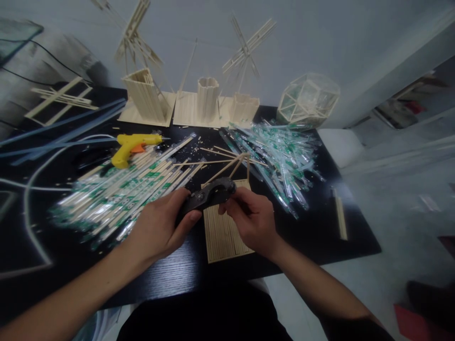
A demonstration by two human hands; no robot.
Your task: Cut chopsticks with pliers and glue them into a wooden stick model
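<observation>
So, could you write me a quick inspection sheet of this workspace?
Surface: black table, shiny near the front edge.
Job's things: dark tool held over a stick mat.
Clutter: packaged sticks and yellow glue gun left; plastic wrappers piled right.
Hands: left hand grips the tool's left end; right hand is at its other end, exact grip unclear.
Cables: white cable curving across the left side.
Surroundings: stick models along the back, plain wall behind.
</observation>
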